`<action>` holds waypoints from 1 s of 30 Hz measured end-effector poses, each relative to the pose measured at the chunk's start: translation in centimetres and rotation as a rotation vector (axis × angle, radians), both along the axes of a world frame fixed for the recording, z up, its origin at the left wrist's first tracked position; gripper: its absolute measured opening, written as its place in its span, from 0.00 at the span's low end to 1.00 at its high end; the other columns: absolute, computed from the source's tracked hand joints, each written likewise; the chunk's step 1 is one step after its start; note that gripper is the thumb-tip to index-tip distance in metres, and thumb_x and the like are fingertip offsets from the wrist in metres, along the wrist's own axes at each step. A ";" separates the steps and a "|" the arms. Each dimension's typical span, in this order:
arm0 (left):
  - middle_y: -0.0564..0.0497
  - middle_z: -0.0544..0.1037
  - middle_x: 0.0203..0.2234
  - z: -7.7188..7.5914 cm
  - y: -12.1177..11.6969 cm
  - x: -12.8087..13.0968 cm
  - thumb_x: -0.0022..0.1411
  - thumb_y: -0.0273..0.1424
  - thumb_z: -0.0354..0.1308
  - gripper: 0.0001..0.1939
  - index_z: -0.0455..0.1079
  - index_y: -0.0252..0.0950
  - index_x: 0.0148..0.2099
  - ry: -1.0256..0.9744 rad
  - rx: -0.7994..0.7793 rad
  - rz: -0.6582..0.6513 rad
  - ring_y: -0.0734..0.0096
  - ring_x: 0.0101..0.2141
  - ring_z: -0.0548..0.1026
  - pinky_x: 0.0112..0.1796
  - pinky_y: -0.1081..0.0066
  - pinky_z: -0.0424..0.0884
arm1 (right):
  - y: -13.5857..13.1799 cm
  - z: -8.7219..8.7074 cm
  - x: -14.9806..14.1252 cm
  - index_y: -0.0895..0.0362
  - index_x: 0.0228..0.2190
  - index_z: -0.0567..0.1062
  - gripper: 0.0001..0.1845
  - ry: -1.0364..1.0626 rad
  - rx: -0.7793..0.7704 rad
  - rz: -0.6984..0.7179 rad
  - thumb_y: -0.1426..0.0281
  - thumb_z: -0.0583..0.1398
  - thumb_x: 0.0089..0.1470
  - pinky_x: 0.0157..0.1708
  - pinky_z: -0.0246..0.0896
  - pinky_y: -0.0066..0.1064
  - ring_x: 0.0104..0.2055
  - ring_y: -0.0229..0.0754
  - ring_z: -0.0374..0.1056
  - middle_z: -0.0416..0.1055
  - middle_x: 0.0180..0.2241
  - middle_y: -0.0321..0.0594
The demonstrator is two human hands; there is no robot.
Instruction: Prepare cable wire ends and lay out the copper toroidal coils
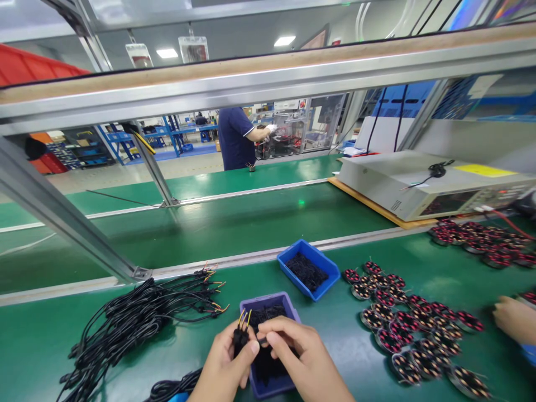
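My left hand (224, 363) is closed around the end of a black cable (240, 335), whose three gold-tipped wires stick upward. My right hand (299, 357) is curled beside it, fingertips pinching something small and black at the cable end, over a small purple bin (268, 304) of black pieces. What the right fingers pinch is too small to name. A bundle of black cables (129, 321) with stripped ends lies to the left on the green mat.
A blue bin (307, 271) of black parts sits behind the purple one. Several round wound coils (412, 324) cover the mat at right, more near a grey instrument box (422, 184). Another person's hand (515, 318) enters at far right. A conveyor belt (218, 223) runs behind; a person stands beyond.
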State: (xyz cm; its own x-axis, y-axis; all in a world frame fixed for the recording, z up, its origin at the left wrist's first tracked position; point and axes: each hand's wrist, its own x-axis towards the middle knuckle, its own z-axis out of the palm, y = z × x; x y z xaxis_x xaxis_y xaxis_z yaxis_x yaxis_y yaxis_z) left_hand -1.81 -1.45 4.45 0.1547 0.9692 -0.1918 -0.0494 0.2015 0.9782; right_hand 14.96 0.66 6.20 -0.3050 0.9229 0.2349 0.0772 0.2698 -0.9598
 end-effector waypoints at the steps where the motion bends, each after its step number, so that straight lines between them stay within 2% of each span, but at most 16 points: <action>1: 0.65 0.56 0.13 -0.1 0.0 -0.1 0.58 0.55 0.61 0.25 0.64 0.36 0.33 -0.003 0.004 0.006 0.83 0.13 0.52 0.18 0.79 0.50 | 0.0 0.1 0.1 0.55 0.35 0.80 0.09 -0.016 0.040 0.006 0.70 0.58 0.60 0.31 0.71 0.27 0.31 0.41 0.74 0.78 0.32 0.40; 6: 0.63 0.60 0.14 -0.1 -0.1 -0.6 0.59 0.53 0.61 0.24 0.64 0.37 0.39 -0.098 -0.012 -0.015 0.80 0.14 0.58 0.16 0.80 0.49 | 0.1 -0.2 0.0 0.54 0.38 0.79 0.12 -0.099 0.218 0.020 0.75 0.56 0.60 0.35 0.71 0.27 0.34 0.40 0.74 0.78 0.35 0.41; 10: 0.62 0.63 0.16 -0.1 -0.2 -0.5 0.61 0.51 0.61 0.23 0.63 0.37 0.41 -0.105 -0.019 -0.037 0.81 0.14 0.60 0.15 0.81 0.49 | 0.1 -0.9 -0.7 0.55 0.35 0.77 0.11 -0.090 0.235 0.028 0.77 0.55 0.59 0.33 0.70 0.26 0.33 0.40 0.74 0.77 0.34 0.40; 12: 0.61 0.65 0.18 -0.2 -0.2 -0.4 0.60 0.51 0.63 0.23 0.63 0.37 0.41 -0.105 -0.007 -0.037 0.80 0.15 0.63 0.16 0.81 0.54 | 0.0 -0.6 -0.6 0.55 0.34 0.76 0.11 -0.089 0.222 0.023 0.77 0.55 0.58 0.33 0.70 0.26 0.32 0.39 0.74 0.77 0.33 0.40; 14: 0.57 0.69 0.23 -0.3 -0.1 -0.5 0.58 0.50 0.65 0.23 0.65 0.36 0.39 -0.104 0.044 0.025 0.77 0.22 0.69 0.21 0.80 0.62 | -0.2 0.4 0.0 0.55 0.31 0.76 0.11 -0.103 0.202 0.046 0.78 0.55 0.56 0.32 0.69 0.26 0.31 0.39 0.73 0.77 0.31 0.38; 16: 0.55 0.70 0.27 -0.4 0.1 -0.7 0.56 0.49 0.67 0.23 0.67 0.36 0.39 -0.102 0.093 0.104 0.74 0.29 0.72 0.27 0.79 0.67 | -0.4 1.7 1.1 0.53 0.30 0.77 0.09 -0.145 0.175 0.191 0.76 0.58 0.56 0.35 0.69 0.28 0.32 0.40 0.74 0.77 0.30 0.36; 17: 0.55 0.70 0.28 -0.3 0.2 -0.8 0.56 0.49 0.67 0.23 0.67 0.36 0.41 -0.102 0.100 0.124 0.75 0.29 0.72 0.27 0.80 0.67 | -0.4 2.3 1.7 0.53 0.31 0.78 0.07 -0.163 0.165 0.294 0.74 0.60 0.57 0.36 0.69 0.29 0.33 0.41 0.74 0.78 0.30 0.35; 19: 0.56 0.70 0.29 -0.2 0.3 -1.0 0.58 0.49 0.66 0.24 0.67 0.37 0.46 -0.102 0.083 0.115 0.81 0.21 0.68 0.20 0.81 0.61 | -0.2 3.0 2.7 0.53 0.31 0.79 0.06 -0.192 0.163 0.403 0.68 0.62 0.60 0.38 0.69 0.31 0.34 0.42 0.75 0.79 0.31 0.34; 20: 0.56 0.70 0.30 -0.1 0.4 -1.0 0.58 0.49 0.65 0.25 0.67 0.38 0.49 -0.108 0.071 0.098 0.84 0.17 0.64 0.16 0.82 0.56 | -0.1 2.9 2.9 0.53 0.31 0.79 0.08 -0.216 0.182 0.368 0.67 0.61 0.61 0.37 0.69 0.31 0.34 0.42 0.75 0.79 0.30 0.35; 22: 0.54 0.72 0.32 0.1 0.4 -1.0 0.59 0.52 0.62 0.27 0.67 0.38 0.51 -0.134 0.044 0.062 0.87 0.14 0.59 0.13 0.81 0.50 | 0.5 2.0 2.8 0.53 0.30 0.78 0.10 -0.337 0.280 0.156 0.69 0.59 0.64 0.35 0.67 0.32 0.33 0.42 0.73 0.78 0.30 0.36; 24: 0.52 0.73 0.31 0.2 0.6 -0.7 0.59 0.54 0.61 0.28 0.70 0.36 0.48 -0.178 0.001 0.021 0.85 0.15 0.63 0.13 0.81 0.53 | 1.1 0.5 2.0 0.53 0.31 0.78 0.07 -0.582 0.451 -0.043 0.74 0.62 0.61 0.35 0.65 0.34 0.33 0.44 0.71 0.78 0.31 0.37; 25: 0.51 0.73 0.30 0.3 0.7 -0.5 0.58 0.55 0.61 0.28 0.72 0.34 0.45 -0.195 -0.020 0.004 0.82 0.16 0.66 0.14 0.81 0.56 | 1.4 -0.4 1.5 0.53 0.31 0.78 0.06 -0.704 0.534 -0.099 0.76 0.64 0.58 0.35 0.64 0.36 0.34 0.46 0.70 0.77 0.30 0.38; 27: 0.52 0.73 0.27 0.4 1.0 -0.1 0.56 0.53 0.65 0.26 0.72 0.33 0.37 -0.206 -0.047 -0.010 0.78 0.19 0.70 0.17 0.80 0.62 | 1.8 -2.0 0.4 0.54 0.27 0.77 0.08 -0.867 0.640 -0.149 0.77 0.68 0.53 0.34 0.63 0.38 0.34 0.48 0.69 0.75 0.27 0.39; 30: 0.53 0.71 0.24 0.8 1.5 0.5 0.53 0.50 0.68 0.24 0.71 0.33 0.31 -0.183 -0.054 -0.002 0.75 0.21 0.72 0.19 0.80 0.66 | 2.0 -3.5 -1.1 0.55 0.21 0.73 0.14 -0.913 0.657 -0.157 0.78 0.70 0.51 0.32 0.60 0.38 0.32 0.48 0.67 0.72 0.22 0.38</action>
